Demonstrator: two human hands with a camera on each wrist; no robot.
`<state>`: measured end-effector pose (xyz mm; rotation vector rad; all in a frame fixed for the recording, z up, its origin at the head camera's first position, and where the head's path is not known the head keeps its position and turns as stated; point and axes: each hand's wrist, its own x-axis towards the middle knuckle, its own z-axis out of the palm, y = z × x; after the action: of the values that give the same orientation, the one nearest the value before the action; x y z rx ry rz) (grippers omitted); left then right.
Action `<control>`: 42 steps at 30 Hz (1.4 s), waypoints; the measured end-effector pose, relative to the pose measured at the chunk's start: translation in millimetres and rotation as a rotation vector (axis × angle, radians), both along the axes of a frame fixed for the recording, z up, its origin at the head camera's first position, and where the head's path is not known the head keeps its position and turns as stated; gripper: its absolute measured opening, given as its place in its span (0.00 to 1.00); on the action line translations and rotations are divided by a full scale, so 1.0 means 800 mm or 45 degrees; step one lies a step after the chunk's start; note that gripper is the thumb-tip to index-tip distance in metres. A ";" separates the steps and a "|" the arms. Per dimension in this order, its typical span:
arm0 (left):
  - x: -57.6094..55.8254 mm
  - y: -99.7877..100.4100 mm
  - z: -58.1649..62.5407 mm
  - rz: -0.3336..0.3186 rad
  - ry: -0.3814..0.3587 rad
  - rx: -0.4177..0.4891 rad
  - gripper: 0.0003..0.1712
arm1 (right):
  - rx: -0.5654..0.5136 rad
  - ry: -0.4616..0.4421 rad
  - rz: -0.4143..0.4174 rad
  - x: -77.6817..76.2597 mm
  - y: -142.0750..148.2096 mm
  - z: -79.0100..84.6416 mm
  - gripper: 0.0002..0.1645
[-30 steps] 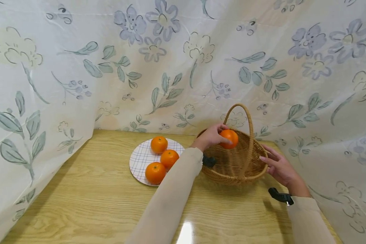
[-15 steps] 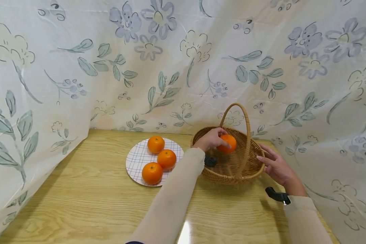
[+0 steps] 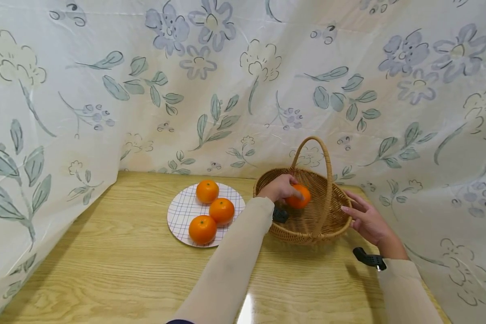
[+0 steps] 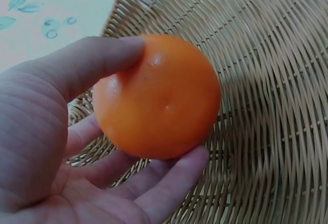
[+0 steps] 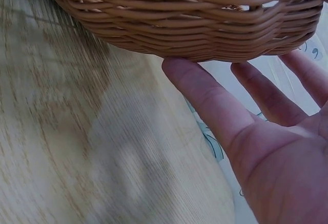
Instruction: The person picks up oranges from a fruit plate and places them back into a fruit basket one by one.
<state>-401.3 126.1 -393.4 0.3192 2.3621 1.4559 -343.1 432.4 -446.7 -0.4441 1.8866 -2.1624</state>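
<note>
The orange [image 3: 299, 197] is round, smooth and evenly bright, with a slight gloss and a small dimple showing in the left wrist view [image 4: 163, 97]. It sits right of centre in the head view, inside the wicker basket [image 3: 332, 225], low within the bowl. The left hand [image 3: 280, 188] grips it, thumb curled over the top and the other fingers cupped beneath, so the fruit is held against the palm just above the woven floor.

The basket is tan, tightly woven, with a tall arched handle [image 3: 328, 171] crossing in front of the fruit in the head view. The right hand [image 3: 366, 220] lies at the basket's right rim in the lower right of the frame, its fingers [image 5: 205, 93] straight and spread, tips touching the outer wall just under the rim; it holds nothing.

Left of the basket, near the frame's centre, a white plate [image 3: 180, 218] with a blue grid pattern carries three more oranges [image 3: 207, 191], close together and touching or nearly so. Plate and basket stand near each other on a pale wooden table [image 3: 117, 265]. A floral cloth [image 3: 210, 81] hangs behind and on both sides, filling the upper frame. The left sleeve [image 3: 231, 261] stretches diagonally from the bottom centre and covers part of the basket's near left wall.
</note>
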 end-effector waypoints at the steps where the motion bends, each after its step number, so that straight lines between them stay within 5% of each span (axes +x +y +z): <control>1: 0.000 0.000 0.000 -0.001 0.000 -0.012 0.35 | -0.003 0.000 0.002 0.000 0.000 0.000 0.41; 10: 0.006 0.001 0.008 0.013 -0.007 0.044 0.33 | 0.003 -0.008 -0.032 0.003 -0.001 -0.002 0.41; 19: 0.020 -0.011 0.033 -0.089 0.149 0.196 0.33 | 0.016 0.012 -0.054 0.005 -0.005 -0.006 0.40; 24: 0.035 -0.025 0.040 -0.060 0.280 0.196 0.24 | 0.062 0.031 -0.073 0.007 -0.004 -0.004 0.40; 31: 0.061 -0.052 0.035 0.016 0.502 0.222 0.18 | 0.114 0.052 -0.082 0.010 -0.005 -0.002 0.41; 42: 0.088 -0.105 0.023 0.049 0.549 0.344 0.15 | 0.128 0.050 -0.096 0.011 -0.003 -0.004 0.42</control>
<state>-330.8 42.4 -374.6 0.7255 2.4946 1.8869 -334.2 430.1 -449.8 -0.4049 2.0533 -2.1076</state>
